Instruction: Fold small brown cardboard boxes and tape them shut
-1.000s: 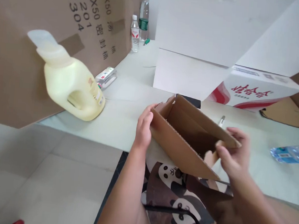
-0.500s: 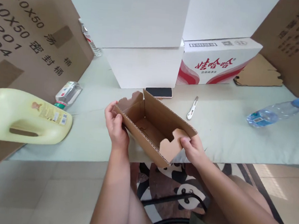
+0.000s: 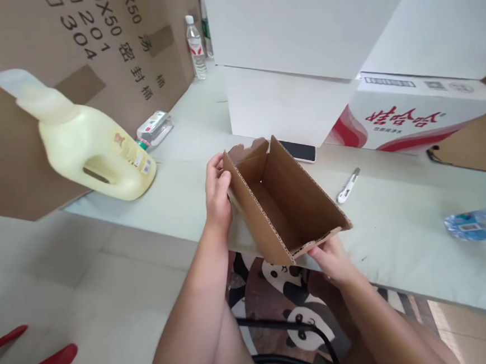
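Between my two hands is a small brown cardboard box (image 3: 256, 222), open at the top and tilted over the table's front edge. My left hand (image 3: 218, 194) grips its left end, thumb on the near wall and fingers behind. At the right end, my right hand (image 3: 331, 259) holds the box by the end panel, thumb on the outside; the other fingers are mostly hidden. The box's inside shows bare brown walls. A phone (image 3: 298, 151) lies just behind the box, partly covered by it. To the right rests a white utility knife (image 3: 348, 186).
White cartons (image 3: 291, 107) and a red-and-white water carton (image 3: 403, 119) stand at the back. On the left are a yellow jug (image 3: 97, 154), a clear flat bottle (image 3: 157, 129) and a large brown carton (image 3: 120, 77). A water bottle (image 3: 477, 224) lies at right.
The box's right end flap has swung from leaning inward to standing nearly upright, with my right hand now lower at its outside. My view has turned left, so the scene appears shifted right.
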`<action>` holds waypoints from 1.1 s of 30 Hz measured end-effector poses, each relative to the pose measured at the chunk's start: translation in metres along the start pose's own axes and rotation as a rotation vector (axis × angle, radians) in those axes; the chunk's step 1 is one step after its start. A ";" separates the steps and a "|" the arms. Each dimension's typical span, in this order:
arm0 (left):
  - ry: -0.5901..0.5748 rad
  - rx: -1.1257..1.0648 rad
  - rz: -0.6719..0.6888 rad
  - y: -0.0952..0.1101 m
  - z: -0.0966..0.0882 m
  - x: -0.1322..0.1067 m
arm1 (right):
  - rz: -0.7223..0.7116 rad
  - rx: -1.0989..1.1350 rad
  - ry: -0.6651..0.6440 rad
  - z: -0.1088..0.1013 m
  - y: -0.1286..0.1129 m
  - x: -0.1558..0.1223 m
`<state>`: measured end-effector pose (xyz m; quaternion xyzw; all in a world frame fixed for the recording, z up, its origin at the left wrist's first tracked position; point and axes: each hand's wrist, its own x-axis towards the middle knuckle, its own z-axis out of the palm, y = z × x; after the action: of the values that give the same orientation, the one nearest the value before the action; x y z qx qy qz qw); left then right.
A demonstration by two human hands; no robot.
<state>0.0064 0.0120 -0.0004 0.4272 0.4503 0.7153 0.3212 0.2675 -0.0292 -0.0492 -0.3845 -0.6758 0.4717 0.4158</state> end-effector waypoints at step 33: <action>0.103 -0.056 -0.428 0.036 -0.062 0.002 | -0.150 -0.916 0.254 0.095 -0.029 0.347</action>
<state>-0.0527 -0.0231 0.0191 0.2756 0.5266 0.6637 0.4541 0.0519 0.2500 0.0277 -0.5330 -0.7838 0.0436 0.3157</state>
